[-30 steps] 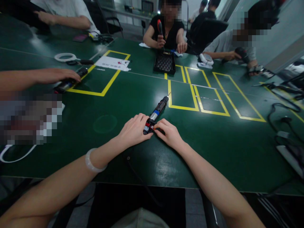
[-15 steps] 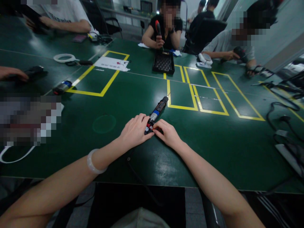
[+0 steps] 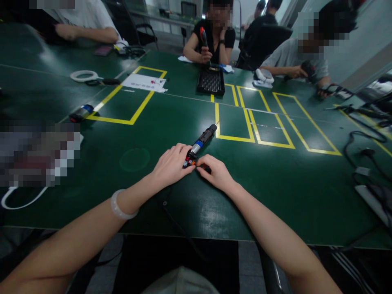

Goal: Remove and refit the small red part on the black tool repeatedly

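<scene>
An electric screwdriver (image 3: 204, 138) lies slanted on the green table, its thin bit pointing away from me to the upper right. A silver and blue band rings its middle, and its near end looks opened, with small red, white and orange parts (image 3: 190, 162) showing. My left hand (image 3: 170, 164), with a pale bangle at the wrist, is wrapped round that near end. Close beside it, my right hand (image 3: 217, 172) is closed in a pinch at the exposed parts. Something small, black and red, shows between its fingers, too small to name.
Yellow tape outlines (image 3: 235, 139) mark the green table (image 3: 260, 192). A black tray (image 3: 210, 81) stands in front of a person opposite who holds a red-handled tool. Another electric screwdriver (image 3: 81, 113) lies at left, near a white ring-shaped thing (image 3: 84, 76). Black cables (image 3: 352, 155) lie at right.
My left hand and the electric screwdriver's near end have shifted slightly left and away from me. The right hand is almost still. A co-worker's hand at the left edge has gone from view.
</scene>
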### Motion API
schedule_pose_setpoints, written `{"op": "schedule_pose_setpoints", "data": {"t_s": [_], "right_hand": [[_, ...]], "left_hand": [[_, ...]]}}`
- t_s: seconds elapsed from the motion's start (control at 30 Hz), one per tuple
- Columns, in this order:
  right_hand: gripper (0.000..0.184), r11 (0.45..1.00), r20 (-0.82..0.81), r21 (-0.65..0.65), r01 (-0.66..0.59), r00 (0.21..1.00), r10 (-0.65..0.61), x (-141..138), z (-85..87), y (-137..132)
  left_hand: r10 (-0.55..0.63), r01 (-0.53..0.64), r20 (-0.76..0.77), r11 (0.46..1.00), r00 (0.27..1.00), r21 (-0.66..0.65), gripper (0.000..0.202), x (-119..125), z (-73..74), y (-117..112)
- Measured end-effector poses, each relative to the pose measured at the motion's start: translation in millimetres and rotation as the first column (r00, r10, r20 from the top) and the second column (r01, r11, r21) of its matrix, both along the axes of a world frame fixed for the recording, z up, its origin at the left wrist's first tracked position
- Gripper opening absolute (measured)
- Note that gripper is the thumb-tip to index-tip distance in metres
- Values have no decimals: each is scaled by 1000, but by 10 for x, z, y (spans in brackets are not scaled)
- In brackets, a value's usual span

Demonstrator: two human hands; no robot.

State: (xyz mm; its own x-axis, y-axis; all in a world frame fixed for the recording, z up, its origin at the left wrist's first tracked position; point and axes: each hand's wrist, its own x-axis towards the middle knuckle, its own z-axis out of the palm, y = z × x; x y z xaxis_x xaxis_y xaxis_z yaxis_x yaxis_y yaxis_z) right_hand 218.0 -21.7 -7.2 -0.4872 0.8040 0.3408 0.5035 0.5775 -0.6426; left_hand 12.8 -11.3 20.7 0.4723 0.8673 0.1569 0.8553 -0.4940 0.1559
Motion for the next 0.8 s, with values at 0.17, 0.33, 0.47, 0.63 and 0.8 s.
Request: {"op": "schedule_pose_setpoints", "data": {"t_s": [0.17,0.33,0.47,0.63,0.8], "right_hand": [[5,1000,-19,-26,-12,1000,12,26,26,-13],[7,999,-30,-51,-1,1000,-1,64,41,-8],[7,999,-44,-51,6,999,-8,78,21,5],[8,998,-61,-58,15,998,-18,83,-2,29],[8,998,-70,-66,23,997,-28,81,-1,31]], "left_hand": [[15,-16,-24,1000,1000,-13,57,-95,2,132],[122,-124,-56,992,991,-35,59,-301,4,356],[271,-275,-85,960,959,-53,63,-582,-13,595],[447,-453,-87,889,890,-66,69,-1049,-44,871],[574,-580,-94,811,814,-71,75,-1527,-5,1007]]}}
